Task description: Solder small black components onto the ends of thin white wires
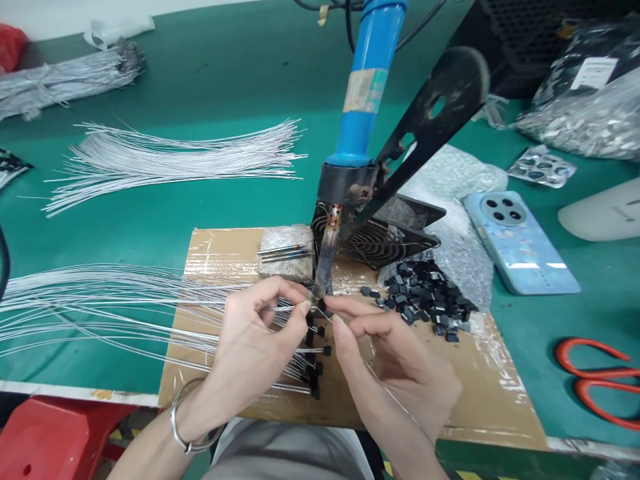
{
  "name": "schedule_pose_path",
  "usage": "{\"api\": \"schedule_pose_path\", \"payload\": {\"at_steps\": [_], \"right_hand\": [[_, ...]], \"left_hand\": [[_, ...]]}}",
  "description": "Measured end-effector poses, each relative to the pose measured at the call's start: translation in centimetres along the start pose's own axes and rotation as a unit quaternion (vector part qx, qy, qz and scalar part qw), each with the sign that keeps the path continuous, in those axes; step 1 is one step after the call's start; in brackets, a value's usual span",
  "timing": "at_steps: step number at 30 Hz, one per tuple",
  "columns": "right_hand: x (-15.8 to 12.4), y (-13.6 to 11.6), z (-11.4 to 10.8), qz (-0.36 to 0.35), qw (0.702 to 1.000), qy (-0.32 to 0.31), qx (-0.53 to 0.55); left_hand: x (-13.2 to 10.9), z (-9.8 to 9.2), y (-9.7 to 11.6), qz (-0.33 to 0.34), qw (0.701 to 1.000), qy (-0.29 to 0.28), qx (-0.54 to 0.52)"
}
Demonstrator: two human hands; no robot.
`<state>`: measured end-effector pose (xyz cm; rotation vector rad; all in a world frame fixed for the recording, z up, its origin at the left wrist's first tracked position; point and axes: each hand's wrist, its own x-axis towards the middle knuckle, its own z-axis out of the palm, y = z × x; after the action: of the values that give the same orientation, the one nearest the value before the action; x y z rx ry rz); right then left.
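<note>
A blue-handled soldering iron (361,87) hangs tip-down in a black metal holder (435,107). Just at its tip, my left hand (260,333) pinches something small that its fingers mostly hide. My right hand (395,360) is closed on a thin solder wire (397,400), whose end reaches up to the iron's tip. White wires with black connectors (314,383) on their ends lie under and beside my left hand. To the right of the iron is a pile of small black connectors (425,293) on the cardboard (480,400).
Behind the hands are a grey block (286,253) with thin metal rods and a black fan (385,240). A wire bundle (185,157) lies at the back left. On the right are a blue phone (525,247), red-handled scissors (595,380), plastic bags (595,107) and a white bottle (603,210).
</note>
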<state>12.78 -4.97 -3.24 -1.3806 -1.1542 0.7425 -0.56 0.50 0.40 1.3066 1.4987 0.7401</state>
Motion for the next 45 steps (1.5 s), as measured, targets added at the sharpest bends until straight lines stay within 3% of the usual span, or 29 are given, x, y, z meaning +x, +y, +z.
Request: {"api": "schedule_pose_path", "payload": {"at_steps": [45], "right_hand": [[-0.08,0.67,0.24,-0.062,0.997,0.013,-0.031]], "left_hand": [[-0.24,-0.06,-0.17,0.032,0.998,0.012,0.049]]}}
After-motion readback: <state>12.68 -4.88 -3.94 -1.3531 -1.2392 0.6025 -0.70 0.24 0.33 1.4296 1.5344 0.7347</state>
